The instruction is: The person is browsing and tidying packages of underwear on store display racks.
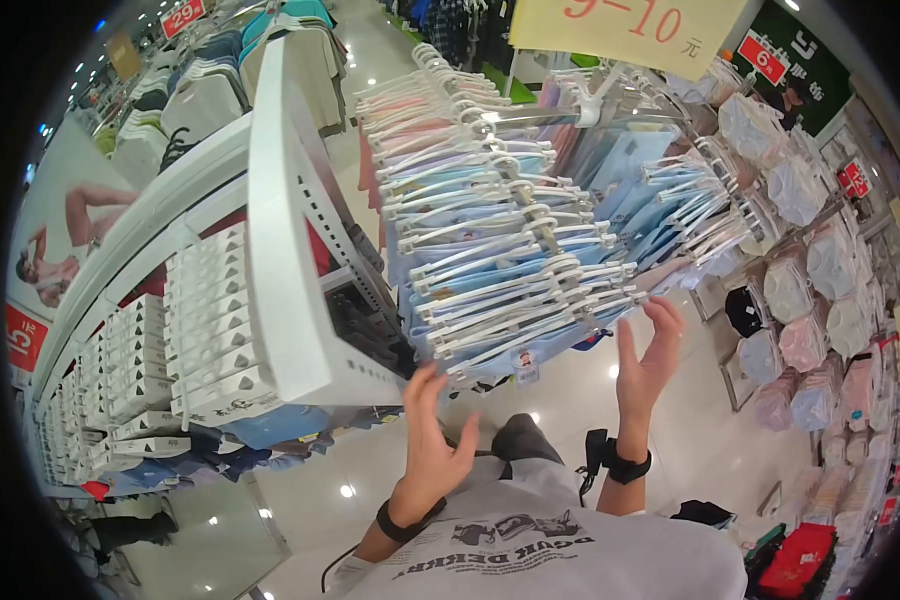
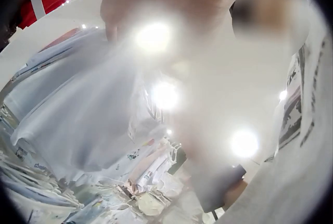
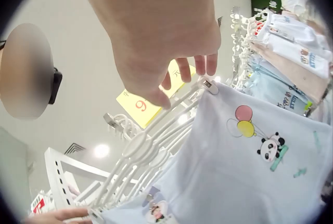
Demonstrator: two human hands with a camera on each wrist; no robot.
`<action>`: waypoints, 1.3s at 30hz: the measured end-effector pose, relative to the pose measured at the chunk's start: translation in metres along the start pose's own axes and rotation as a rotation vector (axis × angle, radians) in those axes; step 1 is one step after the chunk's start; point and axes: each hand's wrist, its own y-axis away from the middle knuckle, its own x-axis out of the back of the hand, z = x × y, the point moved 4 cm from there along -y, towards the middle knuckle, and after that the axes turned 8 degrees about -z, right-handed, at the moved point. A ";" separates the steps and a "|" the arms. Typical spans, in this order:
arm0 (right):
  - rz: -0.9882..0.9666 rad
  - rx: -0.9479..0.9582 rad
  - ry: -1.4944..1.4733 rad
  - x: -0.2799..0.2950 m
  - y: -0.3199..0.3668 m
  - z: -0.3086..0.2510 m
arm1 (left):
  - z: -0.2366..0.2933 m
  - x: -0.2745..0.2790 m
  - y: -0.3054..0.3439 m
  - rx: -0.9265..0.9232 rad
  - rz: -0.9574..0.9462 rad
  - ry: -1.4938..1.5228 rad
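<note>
White clip hangers (image 1: 560,300) crowd a metal rail, pale blue garments hanging under them. The nearest garment (image 3: 260,151) carries a panda and balloon print; a small cartoon tag (image 1: 525,366) hangs at its front. My left hand (image 1: 432,450) is at the left end of the front hangers, thumb spread away from the fingers. At their right end is my right hand (image 1: 650,360), thumb and fingers apart, fingertips right by the hanger clip (image 3: 209,86). In the left wrist view, my blurred left hand (image 2: 171,0) is beside pale hanging cloth (image 2: 78,104).
A white shelf unit (image 1: 280,250) with stacked boxes (image 1: 215,320) stands close on the left. Packed underwear (image 1: 805,290) hangs along the right wall. Above the rail is a yellow price sign (image 1: 630,30). Red items (image 1: 798,560) lie low at right.
</note>
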 end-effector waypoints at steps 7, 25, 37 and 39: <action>-0.295 0.562 0.174 -0.021 -0.024 -0.014 | 0.014 -0.021 -0.014 0.035 0.200 -0.227; -0.486 0.683 -0.338 0.069 -0.044 0.054 | 0.041 -0.132 0.008 0.019 0.512 -0.039; -1.418 0.152 -0.718 0.079 0.004 0.087 | 0.082 -0.191 0.006 0.156 0.254 -0.041; -1.258 0.154 -0.591 0.081 0.005 0.088 | 0.092 -0.194 -0.003 0.130 0.199 0.000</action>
